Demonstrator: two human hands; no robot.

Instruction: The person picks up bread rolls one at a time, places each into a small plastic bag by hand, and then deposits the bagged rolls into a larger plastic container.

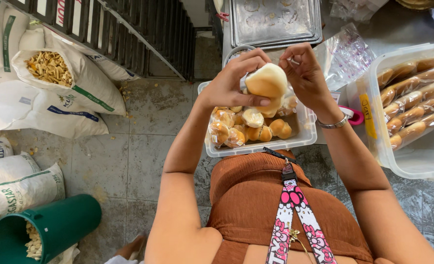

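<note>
My left hand [231, 83] grips a clear bag of pale round buns [267, 85] from the left, thumb under it. My right hand [305, 73] pinches the top of that bag, fingers bent over its neck. Both hands hover above a clear plastic tub [256, 150] resting on my lap, which holds several more bagged buns [249, 127].
A second clear tub [412, 161] of wrapped long rolls stands at the right. Empty plastic bags [344, 56] and metal baking trays [275, 22] lie behind. White sacks [55, 83], one open with dry pieces, and a green bucket [50, 227] sit on the tiled floor at left.
</note>
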